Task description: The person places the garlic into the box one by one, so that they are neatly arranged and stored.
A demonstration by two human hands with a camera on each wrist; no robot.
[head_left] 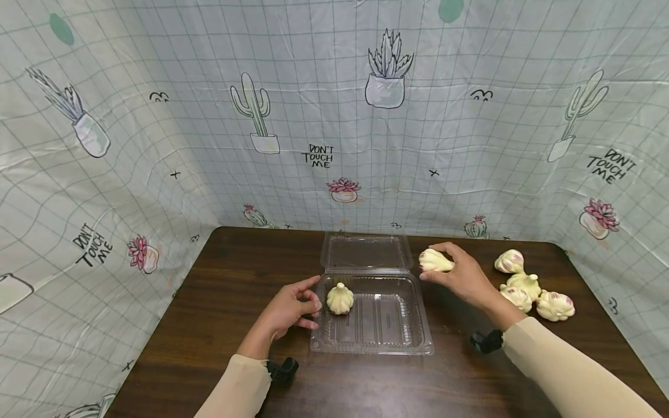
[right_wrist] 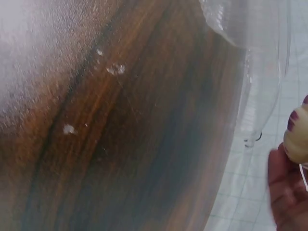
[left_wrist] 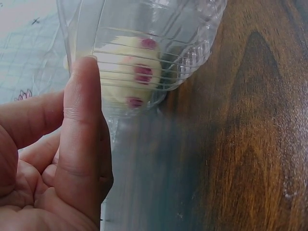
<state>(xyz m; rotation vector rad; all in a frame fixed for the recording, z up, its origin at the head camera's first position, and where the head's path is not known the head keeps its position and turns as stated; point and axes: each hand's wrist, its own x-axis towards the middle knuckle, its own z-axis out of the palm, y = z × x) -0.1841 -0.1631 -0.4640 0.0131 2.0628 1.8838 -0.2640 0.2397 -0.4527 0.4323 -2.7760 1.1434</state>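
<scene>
My right hand (head_left: 460,276) pinches a cream garlic bulb (head_left: 435,261) with purple marks, above the table to the right of a clear plastic clamshell box (head_left: 376,345). In the right wrist view part of the same garlic bulb (right_wrist: 298,137) shows at the right edge, against the fingertips (right_wrist: 279,173). My left hand (head_left: 292,307) is at the box's left side, fingers loosely extended with their tips right at the rim. One garlic bulb (head_left: 340,299) sits inside the box's left part. Through the clear wall, the left wrist view shows that bulb (left_wrist: 132,72) close beyond a fingertip.
Several more garlic bulbs (head_left: 555,306) lie grouped at the right of the dark wooden table (head_left: 230,273). The box's lid (head_left: 367,252) lies folded back towards the patterned curtain (head_left: 340,116), which surrounds the table's back and sides.
</scene>
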